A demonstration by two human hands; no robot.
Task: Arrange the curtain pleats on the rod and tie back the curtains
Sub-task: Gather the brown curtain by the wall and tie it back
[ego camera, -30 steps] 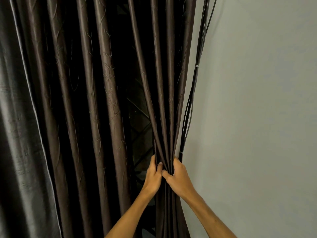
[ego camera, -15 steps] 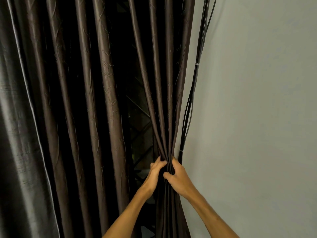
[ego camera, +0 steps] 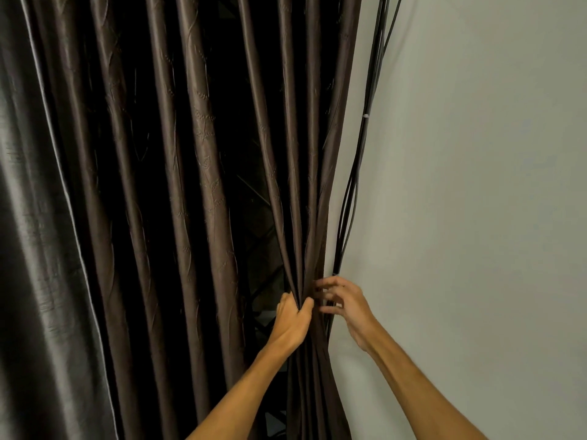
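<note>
A dark brown curtain with an embossed leaf pattern hangs in long vertical pleats. Its rightmost pleats are gathered into a narrow bundle beside the wall. My left hand grips that bundle from the left, thumb across the front. My right hand is just right of the bundle, off the fabric, fingers spread and loosely bent, slightly blurred. The rod is out of view above.
A bunch of thin black cables runs down the pale wall right next to the curtain edge. A shiny grey curtain panel hangs at the far left. A dark gap with metal struts shows between pleats.
My right hand has let go of the gathered pleats and moved right, fingers opening. My left hand has closed round the bundle and holds it alone.
</note>
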